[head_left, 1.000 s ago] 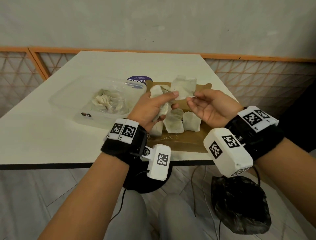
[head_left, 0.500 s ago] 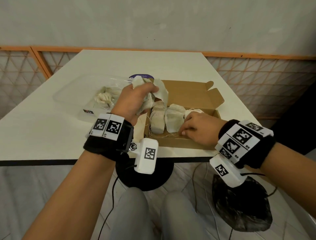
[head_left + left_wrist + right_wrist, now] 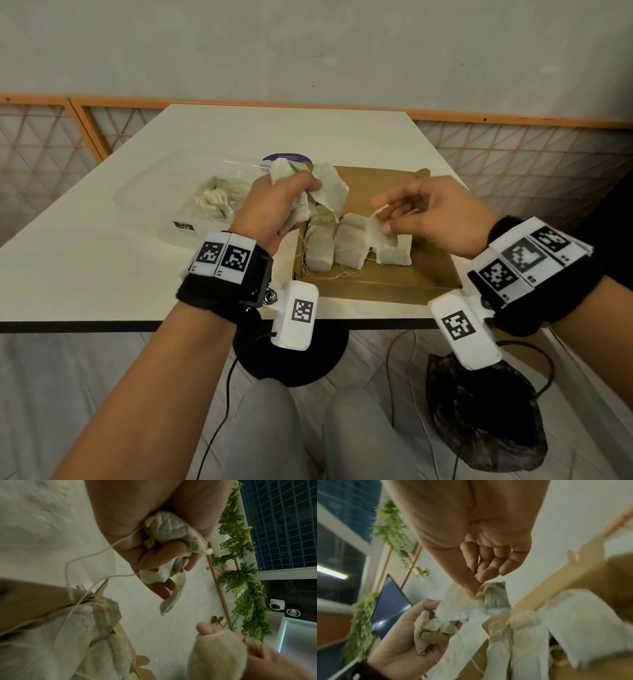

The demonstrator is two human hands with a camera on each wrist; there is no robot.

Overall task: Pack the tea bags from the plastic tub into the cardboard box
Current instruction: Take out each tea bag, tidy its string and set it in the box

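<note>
Left hand [image 3: 277, 209] was curled tight round a crumpled bunch of off-white paper tea bags [image 3: 317, 192], strings dangling, held over the 9 o'clock edge of the open brown cardboard box [image 3: 428, 274]. Right hand [image 3: 431, 216] hovered over the box at its 3 o'clock side, thumb and forefinger pinching the corner of one tea bag [image 3: 380, 229] from the upright row of packed bags [image 3: 342, 246]. More limp, wrinkled bags [image 3: 219, 202] lay in the clear plastic tub [image 3: 150, 205] at 9 o'clock of the box, on the white table [image 3: 85, 267].
</note>
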